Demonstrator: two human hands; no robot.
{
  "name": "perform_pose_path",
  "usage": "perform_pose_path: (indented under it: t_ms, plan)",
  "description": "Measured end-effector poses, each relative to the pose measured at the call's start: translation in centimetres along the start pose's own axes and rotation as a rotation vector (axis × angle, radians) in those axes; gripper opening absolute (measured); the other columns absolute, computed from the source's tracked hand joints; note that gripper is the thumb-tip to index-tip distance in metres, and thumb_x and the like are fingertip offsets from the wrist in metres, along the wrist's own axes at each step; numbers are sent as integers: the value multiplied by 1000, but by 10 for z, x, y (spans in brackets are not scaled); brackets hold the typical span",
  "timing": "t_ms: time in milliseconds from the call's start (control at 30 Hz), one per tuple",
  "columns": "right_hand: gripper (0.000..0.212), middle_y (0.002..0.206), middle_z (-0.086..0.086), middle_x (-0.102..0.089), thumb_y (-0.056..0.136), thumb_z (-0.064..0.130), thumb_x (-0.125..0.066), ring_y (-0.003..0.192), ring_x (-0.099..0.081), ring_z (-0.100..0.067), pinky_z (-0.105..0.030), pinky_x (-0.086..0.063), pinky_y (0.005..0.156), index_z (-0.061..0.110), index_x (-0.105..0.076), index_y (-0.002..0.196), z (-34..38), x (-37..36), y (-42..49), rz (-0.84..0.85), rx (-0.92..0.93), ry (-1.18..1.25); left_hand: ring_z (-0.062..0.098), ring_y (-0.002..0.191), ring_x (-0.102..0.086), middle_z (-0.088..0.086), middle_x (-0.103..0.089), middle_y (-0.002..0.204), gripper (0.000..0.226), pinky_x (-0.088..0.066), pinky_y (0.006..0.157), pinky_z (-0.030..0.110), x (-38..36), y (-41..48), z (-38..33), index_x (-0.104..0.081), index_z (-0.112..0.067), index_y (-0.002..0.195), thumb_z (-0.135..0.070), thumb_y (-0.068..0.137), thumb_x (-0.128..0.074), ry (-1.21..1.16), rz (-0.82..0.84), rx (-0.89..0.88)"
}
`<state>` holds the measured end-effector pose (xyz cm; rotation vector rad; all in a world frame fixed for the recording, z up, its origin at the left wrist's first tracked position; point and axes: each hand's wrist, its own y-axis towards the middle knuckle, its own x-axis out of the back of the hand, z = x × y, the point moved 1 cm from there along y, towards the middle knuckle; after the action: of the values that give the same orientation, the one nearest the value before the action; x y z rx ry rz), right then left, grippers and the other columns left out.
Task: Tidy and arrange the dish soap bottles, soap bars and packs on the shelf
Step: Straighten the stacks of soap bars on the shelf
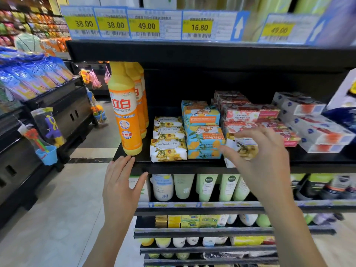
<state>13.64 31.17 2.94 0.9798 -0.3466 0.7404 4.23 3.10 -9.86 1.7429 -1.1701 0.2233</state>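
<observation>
Soap crowds the black metal shelf (pixel 173 165) in front of me. At its left end stands a tall orange plastic dish soap bottle (pixel 128 116) with a yellow neck, upright at the front edge, with more orange bottles (pixel 142 105) lined up close behind it. Just to its right lie white paper-wrapped soap bars (pixel 168 150) printed with yellow flowers, three in a row running from front to back. Beside those sit blue goat-soap packs (pixel 205 138) with orange labels, stacked, and then red and pink soap packs (pixel 240 113), also piled. At the far right are white cartons (pixel 317 130) with blue and orange markings, lying at an angle.

My left hand (pixel 121 182) is flat with straight fingers and holds nothing. Its fingertips reach the shelf's front lip right below the base of the front bottle. My right hand (pixel 264 162) is spread wide, thumb pointing left, in front of one more flower-wrapped soap bar (pixel 243 150). That bar lies at the front edge, just right of the blue packs and in front of the red ones. The view is blurred there, so I cannot tell whether my fingers touch the bar; they are not curled round it.

Yellow price tags (pixel 146 26) hang along the shelf above. On the shelf below stand pale green and white bottles (pixel 205 186).
</observation>
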Motion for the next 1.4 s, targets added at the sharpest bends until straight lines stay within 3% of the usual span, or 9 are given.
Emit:
perform_pose_path:
  t_ms: [100,200,300,467,700,900,1000,1200,1400]
  plan:
    - [89,141,-3,-48,66,64,-76,138,-36,-23,-37,-31,112,21,-58,141,-28,25,16,163,-141,-96,37,141,-44,15,-61,141,57,-35,118,55,1,-1,0,-65,-1,132,-32,85,-74,-32,23,17]
    - [106,157,0,-37,63,65,-77,148,-29,-23,-44,-30,118,24,-43,155,-42,34,23,276,-215,-78,36,141,-45,11,-62,139,51,-37,116,53,7,-3,-8,-68,-5,129,-22,84,-81,-67,26,53]
    - [103,158,-1,-39,67,60,-82,147,-34,-25,-43,-33,117,21,-43,154,-53,31,25,342,-234,-49,27,128,-55,7,-65,132,45,-47,107,47,15,-6,-27,-71,-9,125,-19,83,-82,-98,-1,17]
    - [90,151,1,-51,67,47,-90,141,-44,-23,-40,-39,116,22,-53,145,-63,28,30,330,-231,57,6,114,-57,-5,-66,120,32,-34,101,4,22,-13,-90,-73,-17,116,-26,85,-75,-306,-16,-33]
    - [83,135,11,-55,58,56,-86,129,-52,-19,-43,-45,109,32,-60,133,-85,44,29,203,-221,228,-7,114,-55,-25,-58,123,40,-44,98,11,-12,-15,-167,-61,-44,124,-48,86,-71,-463,284,-16]
    - [86,142,8,-54,51,68,-77,133,-51,-18,-45,-45,110,37,-59,130,-112,64,27,130,-221,292,5,133,-44,-17,-44,143,71,-40,112,27,-52,-12,-211,-42,-33,154,-50,91,-70,-304,404,-36]
    - [84,136,11,-56,52,64,-81,126,-55,-14,-42,-48,107,37,-60,128,-121,66,25,128,-232,330,14,126,-48,-6,-46,136,75,-47,106,35,-65,-16,-220,-38,-29,156,-48,92,-70,-186,353,-43]
    - [85,126,15,-57,48,64,-81,117,-59,-14,-40,-51,101,37,-61,127,-131,67,22,127,-245,380,20,110,-56,0,-54,117,57,-54,95,46,-78,-25,-221,-63,-18,137,-33,85,-82,-167,186,-56]
    - [76,118,28,-52,53,54,-88,113,-59,-10,-34,-51,99,41,-58,122,-137,67,22,134,-241,395,18,121,-49,1,-58,131,47,-49,99,41,-81,-35,-227,-64,-19,124,-39,84,-79,-184,129,-72]
